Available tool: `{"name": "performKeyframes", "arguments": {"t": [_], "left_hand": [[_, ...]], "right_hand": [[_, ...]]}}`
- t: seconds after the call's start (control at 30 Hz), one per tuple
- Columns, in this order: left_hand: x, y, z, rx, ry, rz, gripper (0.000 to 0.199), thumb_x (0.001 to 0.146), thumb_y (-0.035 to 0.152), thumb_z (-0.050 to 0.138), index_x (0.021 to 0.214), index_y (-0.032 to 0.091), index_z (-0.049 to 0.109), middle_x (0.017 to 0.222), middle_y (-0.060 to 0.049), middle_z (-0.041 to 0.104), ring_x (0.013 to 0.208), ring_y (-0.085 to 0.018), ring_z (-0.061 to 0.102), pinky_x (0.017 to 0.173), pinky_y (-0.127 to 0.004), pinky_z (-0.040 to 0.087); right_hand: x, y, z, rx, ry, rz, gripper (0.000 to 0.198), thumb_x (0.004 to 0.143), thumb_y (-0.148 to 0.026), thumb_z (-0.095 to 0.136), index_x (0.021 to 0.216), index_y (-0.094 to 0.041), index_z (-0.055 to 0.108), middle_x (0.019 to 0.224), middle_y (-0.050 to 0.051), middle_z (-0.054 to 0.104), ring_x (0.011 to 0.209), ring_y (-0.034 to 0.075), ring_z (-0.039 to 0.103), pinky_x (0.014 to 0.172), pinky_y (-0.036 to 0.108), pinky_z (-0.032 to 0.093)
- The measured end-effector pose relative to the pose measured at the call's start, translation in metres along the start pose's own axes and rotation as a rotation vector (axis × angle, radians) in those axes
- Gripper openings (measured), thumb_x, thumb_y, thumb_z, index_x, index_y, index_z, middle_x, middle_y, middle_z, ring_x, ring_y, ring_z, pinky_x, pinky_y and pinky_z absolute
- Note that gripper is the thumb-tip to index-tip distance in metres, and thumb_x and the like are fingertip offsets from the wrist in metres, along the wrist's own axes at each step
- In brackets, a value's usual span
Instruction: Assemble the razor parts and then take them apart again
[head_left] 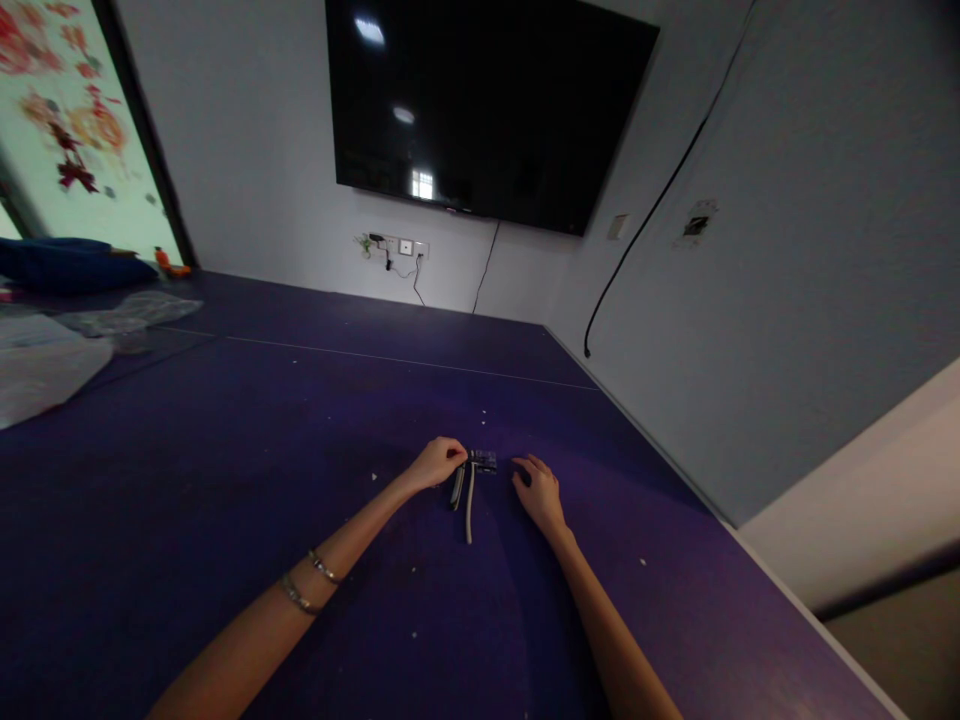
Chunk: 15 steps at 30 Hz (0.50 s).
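Observation:
On the purple surface lies a small dark block with lighter marks [486,462], too small to make out in detail. A short pale grey piece of cable [470,510] runs from its left end toward me. Just left of that cable is a narrow dark strip with a light edge [457,488]. My left hand [437,463] is closed in a pinch at the block's left end, and what its fingertips hold is hidden. To the right of the block, apart from it, my right hand [540,492] holds nothing, its fingers curved and its thumb apart.
Small white scraps [374,477] dot the purple surface [247,450]. Clear plastic bags [45,360] and a dark blue cloth [71,265] lie far left. Beyond are a wall-mounted television [487,110], wall sockets [406,246] and a hanging black cable [652,210].

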<state>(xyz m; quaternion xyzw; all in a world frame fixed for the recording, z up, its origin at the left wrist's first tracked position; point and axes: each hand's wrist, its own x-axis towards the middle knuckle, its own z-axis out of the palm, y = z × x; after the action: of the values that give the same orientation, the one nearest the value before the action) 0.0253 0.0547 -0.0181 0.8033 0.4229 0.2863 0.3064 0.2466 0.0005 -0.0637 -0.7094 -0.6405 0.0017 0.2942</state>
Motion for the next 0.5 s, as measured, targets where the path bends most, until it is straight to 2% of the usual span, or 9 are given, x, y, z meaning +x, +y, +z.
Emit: {"name": "performKeyframes", "arguments": {"t": [0.1,0.23,0.3,0.5], "left_hand": [[-0.002,0.006,0.003,0.013,-0.050,0.018,0.024,0.079,0.024,0.047,0.081,0.012,0.067,0.078,-0.005,0.067,0.072,-0.014,0.059,0.067,-0.023,0.042],[-0.005,0.014,0.002,0.036,-0.061,0.030,0.024,0.078,0.023,0.046,0.080,0.012,0.067,0.076,-0.005,0.067,0.070,-0.014,0.057,0.066,-0.023,0.041],[-0.006,0.018,0.001,0.038,-0.060,0.028,0.024,0.078,0.022,0.046,0.080,0.012,0.068,0.075,-0.006,0.066,0.069,-0.014,0.057,0.065,-0.023,0.040],[-0.005,0.020,-0.003,0.005,-0.062,0.018,0.025,0.077,0.023,0.046,0.079,0.011,0.068,0.072,-0.005,0.066,0.067,-0.014,0.056,0.061,-0.022,0.039]], "right_hand": [[0.006,-0.012,-0.013,0.237,0.049,-0.038,0.028,0.076,-0.028,0.051,0.100,-0.022,0.067,0.121,0.010,0.053,0.111,0.023,0.049,0.090,0.036,0.040],[0.012,-0.035,-0.028,0.639,-0.133,-0.151,0.025,0.074,-0.032,0.055,0.090,-0.019,0.068,0.093,0.007,0.065,0.086,0.018,0.060,0.078,0.031,0.047],[0.013,-0.044,-0.031,0.725,-0.191,-0.166,0.025,0.071,-0.033,0.060,0.088,-0.018,0.068,0.087,0.006,0.067,0.079,0.017,0.061,0.075,0.030,0.048],[0.012,-0.049,-0.029,0.877,-0.314,-0.078,0.028,0.065,-0.033,0.065,0.086,-0.014,0.068,0.079,0.006,0.068,0.068,0.016,0.061,0.059,0.027,0.049]]}}
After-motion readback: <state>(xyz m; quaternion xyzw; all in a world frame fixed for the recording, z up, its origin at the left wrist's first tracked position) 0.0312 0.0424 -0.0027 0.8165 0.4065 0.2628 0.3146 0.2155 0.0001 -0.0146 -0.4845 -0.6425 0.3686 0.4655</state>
